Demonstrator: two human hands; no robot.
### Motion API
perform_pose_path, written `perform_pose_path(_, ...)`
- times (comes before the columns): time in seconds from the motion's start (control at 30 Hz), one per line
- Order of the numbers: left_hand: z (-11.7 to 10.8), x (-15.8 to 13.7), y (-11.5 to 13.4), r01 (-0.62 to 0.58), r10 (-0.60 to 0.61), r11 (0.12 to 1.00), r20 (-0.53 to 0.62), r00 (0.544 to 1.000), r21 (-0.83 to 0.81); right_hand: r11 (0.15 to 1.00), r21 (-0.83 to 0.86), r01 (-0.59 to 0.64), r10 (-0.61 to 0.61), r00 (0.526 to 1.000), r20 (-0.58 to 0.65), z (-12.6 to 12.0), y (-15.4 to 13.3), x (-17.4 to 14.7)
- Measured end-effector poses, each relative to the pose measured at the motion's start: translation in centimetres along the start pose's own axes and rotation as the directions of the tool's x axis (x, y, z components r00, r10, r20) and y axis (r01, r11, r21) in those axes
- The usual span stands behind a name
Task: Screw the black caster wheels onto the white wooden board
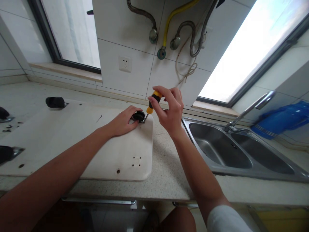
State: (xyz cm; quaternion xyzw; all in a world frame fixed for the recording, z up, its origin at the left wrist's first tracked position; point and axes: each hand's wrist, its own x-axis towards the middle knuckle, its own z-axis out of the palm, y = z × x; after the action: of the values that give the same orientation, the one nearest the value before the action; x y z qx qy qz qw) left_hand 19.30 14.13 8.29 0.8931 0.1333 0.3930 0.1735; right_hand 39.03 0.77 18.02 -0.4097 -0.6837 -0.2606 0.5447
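A white board [116,151] with rounded corners lies flat on the countertop. At its far right corner, my left hand [124,121] grips a black caster wheel [138,116], fingers and thumb around it. My right hand [170,109] holds a screwdriver [154,101] with a yellow and black handle, tilted, its shaft pointing down at the caster's metal plate. The tip is too small to make out against the plate. Four-hole marks sit near the board's front right corner, beside a larger hole.
More black casters, one at the board's far edge [55,102] and one at the left [7,154], stand on or by it. A steel double sink [217,145] with a faucet [251,109] is at the right, a blue bag-like item [282,119] behind it. Hoses and a socket [125,63] are on the wall.
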Motion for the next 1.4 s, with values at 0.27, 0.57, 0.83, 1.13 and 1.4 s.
perform_pose_path(0.27,-0.1,0.0,0.1,0.029,-0.029,1.0,0.017,0.999,0.011,0.993,0.117,0.033,-0.07,0.944,0.324,-0.6,-0.6,0.4)
perform_pose_path(0.57,0.0,0.0,0.0,0.025,-0.025,1.0,0.028,0.999,0.003,0.998,0.068,0.003,-0.02,0.97,0.243,0.4,-0.6,-0.1)
perform_pose_path(0.83,-0.1,0.0,0.1,0.008,-0.008,1.0,0.028,1.0,0.006,0.997,-0.073,-0.025,0.024,0.999,-0.024,0.6,-0.3,-0.3)
perform_pose_path(1.13,0.0,-0.1,0.1,0.036,-0.036,0.999,0.036,0.999,0.007,1.0,-0.009,-0.007,0.007,0.998,0.057,0.2,0.1,-0.2)
perform_pose_path(1.4,-0.3,0.1,0.2,0.109,-0.109,0.994,0.067,0.992,0.002,0.999,-0.012,-0.034,0.036,0.966,0.258,0.1,-0.7,-0.2)
